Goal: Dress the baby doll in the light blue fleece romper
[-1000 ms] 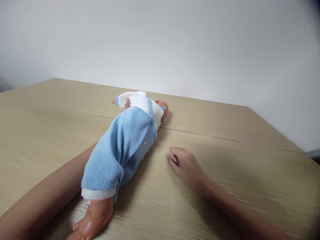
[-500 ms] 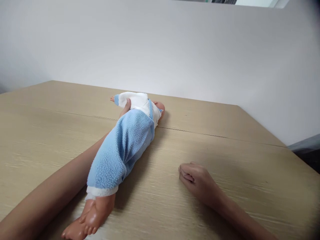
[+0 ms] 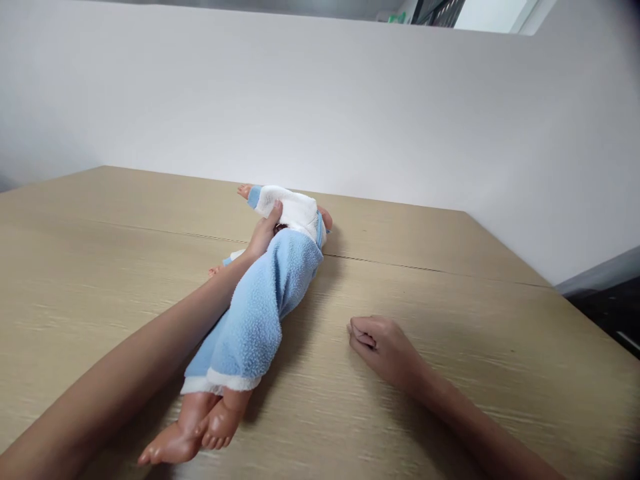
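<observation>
A baby doll [image 3: 260, 300] in a light blue and white fleece outfit is tilted on its side above the wooden table [image 3: 450, 320]. Its bare feet point toward me at the lower left, and its head, mostly hidden, is at the far end. My left hand [image 3: 266, 230] grips the doll's torso near the white sleeve, thumb on top and the other fingers hidden beneath. To the right of the doll, my right hand [image 3: 383, 343] rests on the tabletop, curled into a fist with nothing visible in it.
Behind the table's far edge rises a pale wall [image 3: 300, 100], with an opening along its top. At the right, beyond the table edge, is a dark object [image 3: 610, 307].
The doll has rolled toward the right in my left hand; both feet and its second hand now show. My right hand stays a fist in about the same place.
</observation>
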`<state>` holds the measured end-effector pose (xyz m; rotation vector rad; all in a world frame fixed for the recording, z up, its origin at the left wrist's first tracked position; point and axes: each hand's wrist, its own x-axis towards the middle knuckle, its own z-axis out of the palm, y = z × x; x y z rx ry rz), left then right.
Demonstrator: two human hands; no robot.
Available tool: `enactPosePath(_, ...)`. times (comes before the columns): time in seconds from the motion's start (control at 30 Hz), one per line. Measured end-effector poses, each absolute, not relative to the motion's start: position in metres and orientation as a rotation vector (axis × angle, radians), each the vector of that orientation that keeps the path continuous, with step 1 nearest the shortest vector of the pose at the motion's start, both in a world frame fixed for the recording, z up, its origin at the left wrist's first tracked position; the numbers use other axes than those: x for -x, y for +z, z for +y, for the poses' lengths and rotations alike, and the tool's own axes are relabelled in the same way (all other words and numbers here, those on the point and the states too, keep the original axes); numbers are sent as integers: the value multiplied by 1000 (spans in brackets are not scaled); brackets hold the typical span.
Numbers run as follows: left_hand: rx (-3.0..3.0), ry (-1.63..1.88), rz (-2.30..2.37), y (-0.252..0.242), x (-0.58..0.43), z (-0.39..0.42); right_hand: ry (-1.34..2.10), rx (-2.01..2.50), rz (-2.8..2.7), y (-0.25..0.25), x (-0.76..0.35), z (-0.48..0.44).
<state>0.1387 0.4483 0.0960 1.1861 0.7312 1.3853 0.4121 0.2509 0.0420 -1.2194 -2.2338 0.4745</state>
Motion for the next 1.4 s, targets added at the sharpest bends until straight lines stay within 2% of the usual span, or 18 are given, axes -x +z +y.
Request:
enactPosePath(0.17, -1090, 1407, 787, 106, -142, 436, 513, 1211, -2235, 44, -411, 251)
enactPosePath(0.57, -1311, 1396, 758, 111, -175, 417, 640, 1237, -2147, 46, -411, 250)
enactPosePath(0.77, -1559, 1366, 873, 112, -190, 414, 798, 1266, -1843, 49, -410, 255)
enactPosePath(0.97, -2011, 1215, 889, 123, -218, 409, 1114, 1267, -1259, 53, -427, 278)
enactPosePath(1.17, -2427, 789, 839, 139, -248, 399, 1741, 1077, -698, 79, -462, 287)
enactPosePath(1.23, -2502, 675, 800, 145, -250, 393, 1833, 1016, -640, 82, -469, 287)
enactPosePath(1.3, -2567, 672, 756, 148, -241, 388, 1864, 993, -670, 82, -473, 286)
enactPosePath(1.4, -2587, 908, 860, 144, -205, 385, 1890, 959, -721, 83, -477, 284)
